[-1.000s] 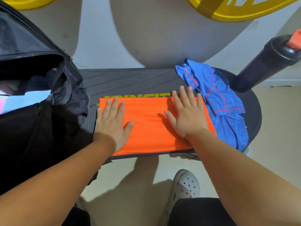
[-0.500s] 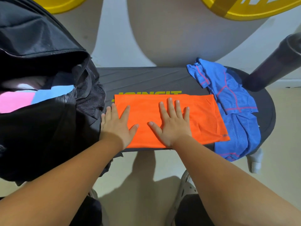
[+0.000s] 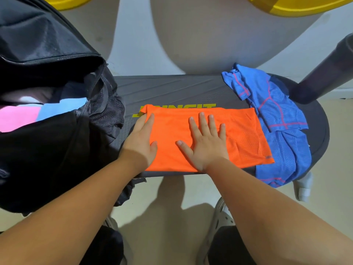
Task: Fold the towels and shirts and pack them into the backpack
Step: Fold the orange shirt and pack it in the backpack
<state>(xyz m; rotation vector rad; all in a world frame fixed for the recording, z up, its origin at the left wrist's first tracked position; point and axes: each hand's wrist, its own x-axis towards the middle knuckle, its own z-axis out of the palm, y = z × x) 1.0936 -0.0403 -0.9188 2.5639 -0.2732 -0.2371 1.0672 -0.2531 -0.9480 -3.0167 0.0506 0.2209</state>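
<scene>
A folded orange shirt lies flat on the dark grey bench. My right hand presses on its middle with fingers spread and straight. At the shirt's left edge rests my left hand, fingers straight along the edge and thumb on the cloth. The far left corner of the shirt is slightly raised. A crumpled blue shirt with pink seams lies at the bench's right end, hanging over the front. The open black backpack stands at the left, with pink cloth and light blue cloth inside.
A dark bottle, blurred, leans at the right behind the bench. Yellow weight plates hang against the wall at the top. My grey clog stands on the beige floor below the bench's front edge.
My right hand has slid left from the shirt's right part to its middle. My left hand has shifted to the shirt's left edge. The view has turned slightly left.
</scene>
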